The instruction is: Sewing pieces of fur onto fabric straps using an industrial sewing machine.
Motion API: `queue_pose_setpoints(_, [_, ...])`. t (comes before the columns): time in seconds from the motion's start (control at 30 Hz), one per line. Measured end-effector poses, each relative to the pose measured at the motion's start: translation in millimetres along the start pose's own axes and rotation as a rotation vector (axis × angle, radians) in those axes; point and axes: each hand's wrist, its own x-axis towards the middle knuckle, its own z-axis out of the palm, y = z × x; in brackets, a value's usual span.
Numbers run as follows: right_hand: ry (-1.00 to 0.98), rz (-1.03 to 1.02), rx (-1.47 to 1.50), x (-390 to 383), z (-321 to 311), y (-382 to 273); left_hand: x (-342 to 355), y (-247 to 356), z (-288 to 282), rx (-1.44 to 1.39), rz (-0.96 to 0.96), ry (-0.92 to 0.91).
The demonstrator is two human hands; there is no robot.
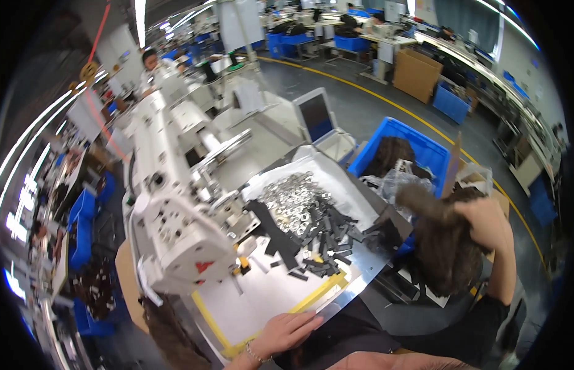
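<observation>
My right hand point(488, 226) is raised at the right side, its fingers closed on a dark brown fabric piece point(447, 256) that hangs down, blurred by motion. My left hand point(288, 334) lies flat on the near edge of the white work surface point(262, 302), fingers stretched out and holding nothing. Yellow tape point(311, 296) borders this surface. Beyond it, a white-lined tray point(351, 200) bears a heap of metal rings point(290, 194) and many short black strips point(330, 237). A large white sewing machine point(182, 234) stands to the left, its head over the work surface.
At the right, a blue bin point(385, 132) holds brown fabric and clear plastic. A screen point(316, 115) stands behind the tray. More brown fabric point(169, 333) hangs at the lower left. Farther off are a cardboard box point(416, 74), blue crates point(452, 102), worktables and a person point(150, 60).
</observation>
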Motion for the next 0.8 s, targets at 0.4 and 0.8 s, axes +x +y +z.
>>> queue_pose_setpoints(0.4, [0.29, -1.6, 0.276, 38, 1, -226, -29, 17, 13, -0.912, -0.549, 0.031])
queue_pose_setpoints(0.8, [0.182, -1.275, 1.139, 36, 97, -364, -136, 77, -22, -1.004, -1.054, 1.072])
